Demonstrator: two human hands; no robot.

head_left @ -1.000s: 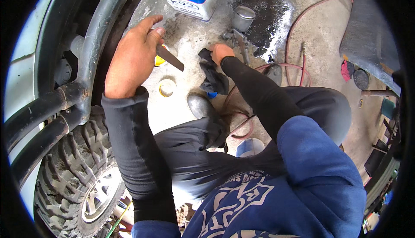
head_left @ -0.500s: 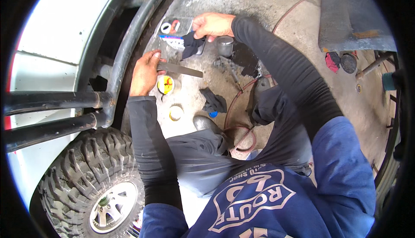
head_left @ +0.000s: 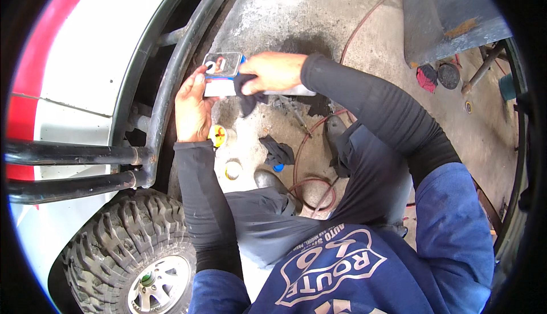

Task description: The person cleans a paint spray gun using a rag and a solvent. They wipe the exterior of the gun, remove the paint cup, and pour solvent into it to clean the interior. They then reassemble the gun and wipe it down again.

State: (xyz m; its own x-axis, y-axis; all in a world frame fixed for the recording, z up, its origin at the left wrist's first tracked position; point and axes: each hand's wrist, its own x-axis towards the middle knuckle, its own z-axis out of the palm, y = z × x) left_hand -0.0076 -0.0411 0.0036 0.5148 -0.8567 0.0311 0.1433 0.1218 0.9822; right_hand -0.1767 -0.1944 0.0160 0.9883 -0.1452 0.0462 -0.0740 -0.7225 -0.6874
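Note:
My left hand [head_left: 192, 107] is closed on one end of a flat metal strip [head_left: 219, 89], which reaches to the right and catches the light. Bunched in my right hand [head_left: 274, 72] is a black cloth [head_left: 248, 104], pressed against the strip partway along it. My right fingers are wrapped round the cloth and partly hidden. Just beyond the strip is a clear flat case [head_left: 231, 63] with a white ring and a reddish piece. Under my left wrist stands a white tub with a yellow and red label [head_left: 217, 135].
A round pale container [head_left: 233, 170], another dark cloth [head_left: 277, 150] and a blue cap [head_left: 278, 168] lie before my boots. A reddish hose [head_left: 310, 200] coils between my feet. The vehicle's black tube bar [head_left: 165, 94] and tire [head_left: 128, 240] stand at left, a metal bench [head_left: 456, 20] at right.
My right hand has brought the black cloth onto the metal strip. My left hand has turned the strip, which now lies roughly level. The view has shifted slightly.

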